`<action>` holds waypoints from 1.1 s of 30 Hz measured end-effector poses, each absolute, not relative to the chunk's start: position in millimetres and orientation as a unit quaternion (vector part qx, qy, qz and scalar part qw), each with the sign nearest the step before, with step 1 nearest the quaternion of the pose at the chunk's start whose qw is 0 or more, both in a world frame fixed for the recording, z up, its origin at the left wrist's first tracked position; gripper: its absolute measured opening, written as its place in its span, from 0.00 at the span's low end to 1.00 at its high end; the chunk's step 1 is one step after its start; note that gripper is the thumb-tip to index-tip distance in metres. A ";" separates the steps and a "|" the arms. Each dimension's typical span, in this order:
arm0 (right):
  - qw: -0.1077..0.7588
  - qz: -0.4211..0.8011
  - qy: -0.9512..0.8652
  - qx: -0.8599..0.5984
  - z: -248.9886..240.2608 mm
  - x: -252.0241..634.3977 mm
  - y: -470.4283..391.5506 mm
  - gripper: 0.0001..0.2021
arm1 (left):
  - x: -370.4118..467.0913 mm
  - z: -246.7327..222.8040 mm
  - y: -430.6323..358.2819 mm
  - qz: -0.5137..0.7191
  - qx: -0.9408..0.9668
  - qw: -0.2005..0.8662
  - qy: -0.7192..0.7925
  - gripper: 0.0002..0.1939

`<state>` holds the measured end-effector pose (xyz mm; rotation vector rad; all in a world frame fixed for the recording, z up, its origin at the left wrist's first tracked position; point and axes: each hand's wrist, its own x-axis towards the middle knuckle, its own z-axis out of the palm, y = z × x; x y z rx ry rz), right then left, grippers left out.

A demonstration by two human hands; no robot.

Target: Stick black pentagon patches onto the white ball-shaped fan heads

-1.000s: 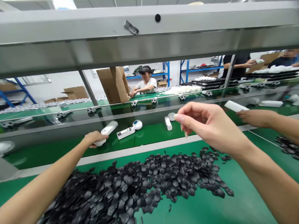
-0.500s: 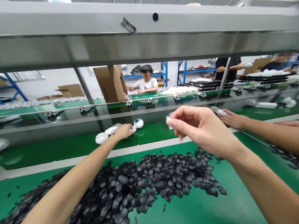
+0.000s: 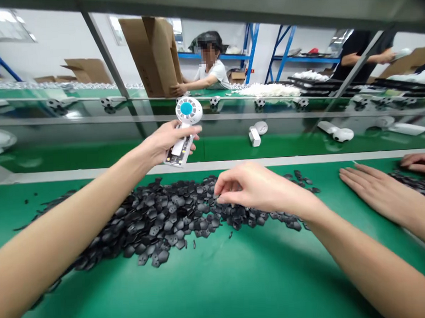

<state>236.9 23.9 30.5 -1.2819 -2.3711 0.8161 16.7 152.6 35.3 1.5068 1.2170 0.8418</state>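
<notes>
My left hand [image 3: 172, 141] grips a white handheld fan [image 3: 189, 111] by its handle, raised above the front edge of the conveyor. Its round head has a blue centre, and the handle's inside shows a dark circuit board. Lower and to the right, my right hand [image 3: 247, 188] is over a heap of small black five-sided pieces [image 3: 158, 218]. Thumb and forefinger are curled together there; what they hold, if anything, I cannot make out.
On the conveyor [image 3: 134, 153] lie other white fans [image 3: 255, 135]. Another person's hand [image 3: 381, 188] rests on the green table at right. Across the line, a person [image 3: 213, 73] reaches to a cardboard box [image 3: 153, 57]. A metal beam [image 3: 261, 9] crosses overhead.
My left hand has lifted the fan off the conveyor. My right hand has come down from beside the conveyor to the black pieces. The view has tilted downward, and the neighbour's hand has left the conveyor.
</notes>
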 end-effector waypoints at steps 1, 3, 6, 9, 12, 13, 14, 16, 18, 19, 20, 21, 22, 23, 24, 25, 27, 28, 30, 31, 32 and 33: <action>0.125 0.270 -0.839 -0.456 25.2 232.0 23.8 0.03 | 14.2 39.3 140.6 0.372 0.603 0.510 0.488 0.25; 0.065 0.248 -0.848 -0.465 16.6 225.2 22.4 0.03 | 9.5 45.2 119.7 0.406 0.570 0.548 0.459 0.35; 0.015 0.223 -0.864 -0.451 7.1 221.2 18.9 0.04 | 4.4 49.2 99.2 0.460 0.537 0.579 0.405 0.38; -0.005 0.191 -0.879 -0.437 -0.7 219.3 16.8 0.07 | 0.6 51.1 89.1 0.532 0.544 0.538 0.362 0.36; -0.012 0.194 -0.875 -0.444 -6.6 215.8 18.3 0.05 | -3.8 53.7 83.5 0.572 0.563 0.490 0.340 0.36; -0.014 0.199 -0.872 -0.446 -7.8 214.5 19.4 0.05 | -5.4 54.6 82.1 0.579 0.566 0.483 0.334 0.35; -0.014 0.205 -0.870 -0.449 -8.4 213.1 20.4 0.05 | -6.9 55.5 80.7 0.585 0.567 0.479 0.328 0.33; -0.014 0.214 -0.863 -0.457 -8.5 210.9 21.7 0.05 | -9.2 56.7 78.6 0.596 0.563 0.479 0.315 0.27; -0.012 0.222 -0.858 -0.464 -7.8 210.0 22.0 0.05 | -10.0 57.4 77.4 0.598 0.553 0.489 0.313 0.23; -0.013 0.225 -0.856 -0.466 -7.3 210.1 21.9 0.05 | -9.8 57.7 77.0 0.596 0.546 0.496 0.317 0.21; -0.013 0.227 -0.854 -0.467 -6.9 210.6 21.7 0.05 | -9.3 58.1 76.9 0.592 0.539 0.506 0.321 0.20; -0.016 0.229 -0.853 -0.469 -6.5 211.4 21.5 0.05 | -8.7 58.5 76.8 0.589 0.531 0.516 0.324 0.19; -0.014 0.229 -0.855 -0.466 -6.1 212.3 21.4 0.05 | -8.0 58.8 76.9 0.589 0.520 0.526 0.324 0.17; 0.002 0.225 -0.860 -0.457 -5.6 213.2 21.4 0.05 | -7.4 58.6 77.2 0.594 0.509 0.533 0.322 0.14; 0.031 0.215 -0.870 -0.443 -5.0 213.9 21.6 0.05 | -6.9 57.8 77.5 0.601 0.496 0.539 0.319 0.11; 0.070 0.202 -0.880 -0.425 -4.2 214.2 21.9 0.04 | -6.6 56.1 77.9 0.607 0.483 0.545 0.318 0.09; 0.152 0.174 -0.894 -0.384 -2.0 213.3 22.7 0.06 | -5.7 49.9 78.3 0.604 0.460 0.564 0.326 0.09; 0.184 0.162 -0.896 -0.369 -0.5 212.2 22.7 0.08 | -4.9 45.6 78.3 0.593 0.451 0.578 0.331 0.11; 0.217 0.149 -0.896 -0.358 3.1 209.7 20.8 0.12 | -2.1 36.7 77.4 0.566 0.438 0.607 0.344 0.17; 0.231 0.144 -0.894 -0.356 5.3 209.0 18.2 0.13 | 0.0 32.9 76.5 0.556 0.435 0.617 0.349 0.19; 0.244 0.139 -0.891 -0.357 7.9 209.0 14.1 0.13 | 2.2 30.3 75.3 0.549 0.434 0.621 0.353 0.21; 0.258 0.135 -0.886 -0.360 10.7 210.0 8.7 0.13 | 4.4 28.9 73.7 0.547 0.433 0.622 0.355 0.23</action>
